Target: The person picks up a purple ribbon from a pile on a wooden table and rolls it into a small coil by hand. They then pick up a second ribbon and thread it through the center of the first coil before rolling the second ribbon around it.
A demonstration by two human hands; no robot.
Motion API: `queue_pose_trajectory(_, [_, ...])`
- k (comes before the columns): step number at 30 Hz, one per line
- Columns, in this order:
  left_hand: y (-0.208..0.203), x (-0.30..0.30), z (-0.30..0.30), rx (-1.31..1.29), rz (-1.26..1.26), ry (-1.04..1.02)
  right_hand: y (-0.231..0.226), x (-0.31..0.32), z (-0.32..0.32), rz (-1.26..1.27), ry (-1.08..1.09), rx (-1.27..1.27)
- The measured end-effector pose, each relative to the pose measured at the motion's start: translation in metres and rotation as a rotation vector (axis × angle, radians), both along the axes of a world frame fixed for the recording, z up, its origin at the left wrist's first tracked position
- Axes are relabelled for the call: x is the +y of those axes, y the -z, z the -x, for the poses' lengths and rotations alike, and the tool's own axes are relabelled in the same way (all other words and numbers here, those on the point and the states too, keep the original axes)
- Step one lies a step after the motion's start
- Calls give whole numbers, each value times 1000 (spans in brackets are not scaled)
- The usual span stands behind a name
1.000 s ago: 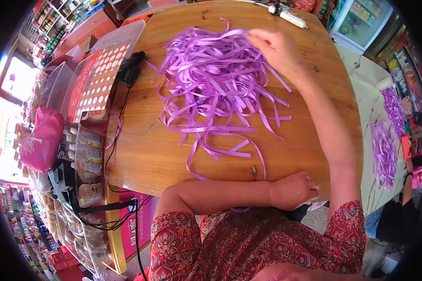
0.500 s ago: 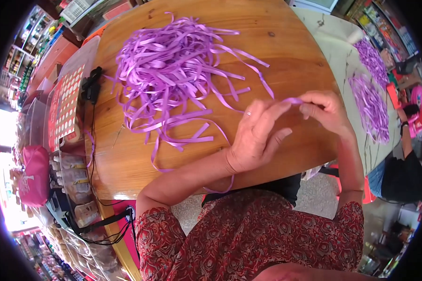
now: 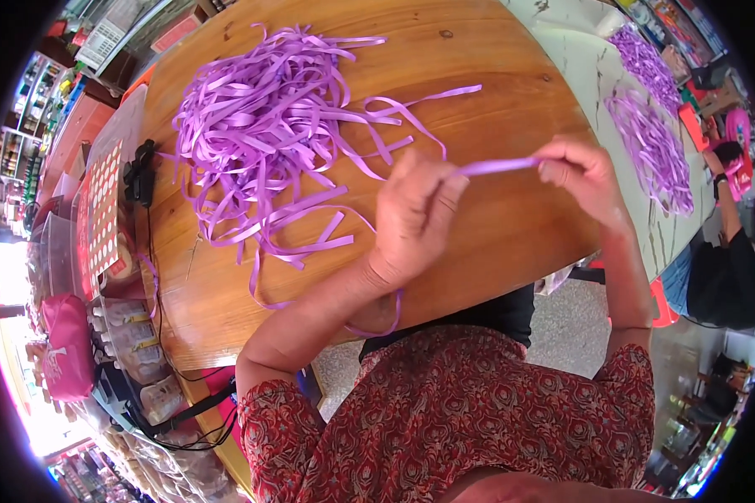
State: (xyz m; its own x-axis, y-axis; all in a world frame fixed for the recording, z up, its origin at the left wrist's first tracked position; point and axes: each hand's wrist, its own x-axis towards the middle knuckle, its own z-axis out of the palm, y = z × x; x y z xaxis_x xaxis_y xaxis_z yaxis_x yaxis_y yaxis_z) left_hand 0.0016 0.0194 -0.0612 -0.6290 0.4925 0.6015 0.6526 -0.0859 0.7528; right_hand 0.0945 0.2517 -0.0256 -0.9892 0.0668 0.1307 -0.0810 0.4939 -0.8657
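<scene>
Where the wooden worktop (image 3: pixel 495 243) lies bare to the right of the pile, I can see one purple ribbon (image 3: pixel 499 167) held out in the air above it, drawn fairly straight between the seated person's two bare hands. The left grip (image 3: pixel 415 214) is pinched on one end, thumb pressed against curled fingers; the right grip (image 3: pixel 585 172) nips the other end between thumb and forefinger. Whether the piece runs on inside the left grip I cannot tell.

Beyond the left grip, toward the far left of the worktop, sprawls a tangled heap (image 3: pixel 260 117) of the same purple ribbon, loose tails straggling out over the wood. One loop (image 3: pixel 398 310) shows near the edge closest to the person, just by the left forearm (image 3: pixel 310 323). The wearer's blouse (image 3: pixel 478 394) is red and patterned.

By the worktop's left edge sits a black device (image 3: pixel 140 172) with a cable, beside a box (image 3: pixel 105 210) with pale dots; nearer the person on that side is a pink bag (image 3: pixel 67 345). Over on the right, a pale marbled table (image 3: pixel 591 84) carries two more purple bundles, a looser one (image 3: pixel 653 151) and a farther one (image 3: pixel 646 67). Next to it, another person's forearm (image 3: pixel 730 205) reaches out from a black sleeve.
</scene>
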Motion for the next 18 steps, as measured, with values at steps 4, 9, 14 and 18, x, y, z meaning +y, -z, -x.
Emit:
queue_pose_trajectory(4, [6, 2, 23, 83, 88, -123, 3, 15, 4, 135, 170, 23])
queue_pose_trajectory(9, [-10, 0, 18, 410, 218, -295, -3, -7, 16, 42, 67, 90])
queue_pose_trajectory(14, [-30, 0, 8, 259, 67, -34, -15, -28, 25, -58, -155, 189])
queue_pose_trajectory(18, [-21, 1, 4, -383, -129, 211, -24, -49, 37, -118, -269, 280])
